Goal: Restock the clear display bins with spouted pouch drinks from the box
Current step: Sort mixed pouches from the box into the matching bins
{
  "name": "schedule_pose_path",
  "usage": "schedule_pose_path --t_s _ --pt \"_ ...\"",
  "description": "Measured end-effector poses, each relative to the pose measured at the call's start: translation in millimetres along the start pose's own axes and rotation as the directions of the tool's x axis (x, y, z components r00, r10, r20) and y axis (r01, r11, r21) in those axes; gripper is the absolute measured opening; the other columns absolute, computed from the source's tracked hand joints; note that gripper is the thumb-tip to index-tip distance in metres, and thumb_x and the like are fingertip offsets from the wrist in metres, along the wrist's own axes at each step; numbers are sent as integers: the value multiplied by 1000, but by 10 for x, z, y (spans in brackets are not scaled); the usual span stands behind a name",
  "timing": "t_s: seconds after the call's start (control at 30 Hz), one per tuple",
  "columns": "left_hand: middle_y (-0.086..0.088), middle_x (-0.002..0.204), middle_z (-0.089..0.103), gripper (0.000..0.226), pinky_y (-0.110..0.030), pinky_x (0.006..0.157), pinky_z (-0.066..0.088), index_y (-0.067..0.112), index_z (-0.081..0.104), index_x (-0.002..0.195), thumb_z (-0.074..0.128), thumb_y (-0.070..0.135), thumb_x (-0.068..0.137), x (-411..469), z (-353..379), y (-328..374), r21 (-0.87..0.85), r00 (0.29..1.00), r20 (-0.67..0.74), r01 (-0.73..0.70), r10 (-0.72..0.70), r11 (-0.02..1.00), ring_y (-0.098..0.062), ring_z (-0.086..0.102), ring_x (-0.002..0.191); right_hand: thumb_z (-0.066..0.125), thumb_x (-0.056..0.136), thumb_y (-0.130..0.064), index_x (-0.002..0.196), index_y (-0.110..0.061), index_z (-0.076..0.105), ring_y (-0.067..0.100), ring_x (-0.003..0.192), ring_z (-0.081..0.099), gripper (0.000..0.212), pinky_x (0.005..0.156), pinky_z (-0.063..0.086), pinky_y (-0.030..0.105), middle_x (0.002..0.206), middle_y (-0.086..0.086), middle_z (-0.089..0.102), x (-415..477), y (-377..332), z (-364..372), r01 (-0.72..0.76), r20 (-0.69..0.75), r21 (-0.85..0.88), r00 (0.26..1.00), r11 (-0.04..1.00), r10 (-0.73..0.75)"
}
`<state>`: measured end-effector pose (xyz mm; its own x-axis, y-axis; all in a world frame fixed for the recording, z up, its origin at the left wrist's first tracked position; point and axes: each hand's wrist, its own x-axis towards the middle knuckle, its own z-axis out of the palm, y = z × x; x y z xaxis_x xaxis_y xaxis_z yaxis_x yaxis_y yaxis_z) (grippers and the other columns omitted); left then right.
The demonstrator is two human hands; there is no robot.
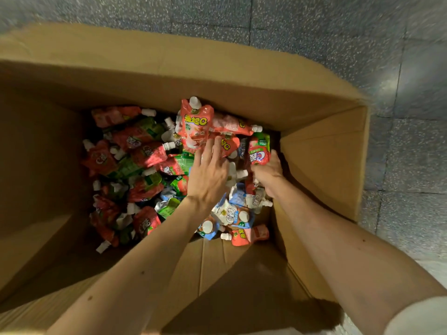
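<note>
A large cardboard box point(217, 76) stands open below me, its bottom covered with several spouted pouch drinks in red, green, white and blue. My left hand point(209, 170) reaches into the pile with straight fingers touching the lower edge of an upright pink pouch point(194, 124) with a white cap. At the box's right wall my right hand point(267, 174) grips a red and green pouch point(258, 151), holding it upright. No display bins are in view.
The box flaps fold outward at the back, right point(338, 151) and front point(217, 274). Grey speckled floor tiles point(338, 32) surround the box. The left inner wall of the box lies in shadow.
</note>
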<state>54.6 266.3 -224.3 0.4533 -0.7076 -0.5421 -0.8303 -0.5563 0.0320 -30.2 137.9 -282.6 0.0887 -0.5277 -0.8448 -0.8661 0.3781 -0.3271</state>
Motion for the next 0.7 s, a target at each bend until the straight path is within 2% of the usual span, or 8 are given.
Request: schedule_pose_path --t_s 0.17,0.23,0.3,0.37,0.47,0.57,0.63,0.7 --pt "-28 162 -1 37 -55 116 22 2 57 128 35 11 99 -50 104 113 117 991 65 111 -119 987 -47 9 148 84 74 -8 153 -23 27 26 116 58 99 96 53 49 130 5 53 -135 72 -43 -41 66 80 997 996 35" --pt "-30 161 8 39 -53 112 28 2 59 125 33 10 98 -100 166 109 143 988 19 147 -151 979 -46 16 147 84 74 -9 148 -21 34 25 110 60 90 94 54 48 126 6 56 -166 116 -59 -38 66 68 997 997 33" --pt "-30 156 27 31 -51 106 37 7 66 117 46 13 93 -143 187 94 158 990 -6 138 -139 978 -45 32 142 83 75 -9 137 -17 45 24 105 62 72 94 55 45 121 7 61 -197 167 -59 -10 43 45 999 999 8" --pt "-25 138 50 36 -48 99 45 10 68 117 65 21 83 -210 155 78 81 994 -45 100 -97 992 -40 52 122 80 77 -6 134 -16 48 25 105 62 66 89 55 42 120 8 62 -255 194 -64 -4 56 49 998 999 1" --pt "-13 122 60 56 -45 96 46 15 68 117 79 47 72 -392 57 17 -208 993 -74 80 -97 975 -33 57 108 72 81 1 123 -18 55 26 104 61 50 79 53 40 117 9 63 -397 179 -123 -8 100 99 995 995 -2" --pt "-3 94 68 43 -38 72 54 21 64 82 78 59 65 -687 -137 -152 -673 989 55 139 -139 726 -26 63 84 74 80 0 117 -22 56 27 104 62 47 84 55 51 116 8 66 -625 156 -193 -39 166 213 986 976 4" --pt "7 68 67 33 -31 51 49 24 61 79 83 46 68 -952 -272 -284 -888 978 134 190 -160 420 -20 62 59 74 80 1 124 -21 53 29 105 63 53 73 55 45 121 9 65 -853 128 -257 -38 201 260 979 965 -16" --pt "13 63 66 28 -26 52 47 26 60 81 87 25 74 -1216 -422 -401 -973 969 169 193 -181 124 -13 62 56 74 82 1 129 -19 49 28 110 62 57 61 54 38 125 9 63 -1137 83 -321 -40 257 286 966 957 -37"
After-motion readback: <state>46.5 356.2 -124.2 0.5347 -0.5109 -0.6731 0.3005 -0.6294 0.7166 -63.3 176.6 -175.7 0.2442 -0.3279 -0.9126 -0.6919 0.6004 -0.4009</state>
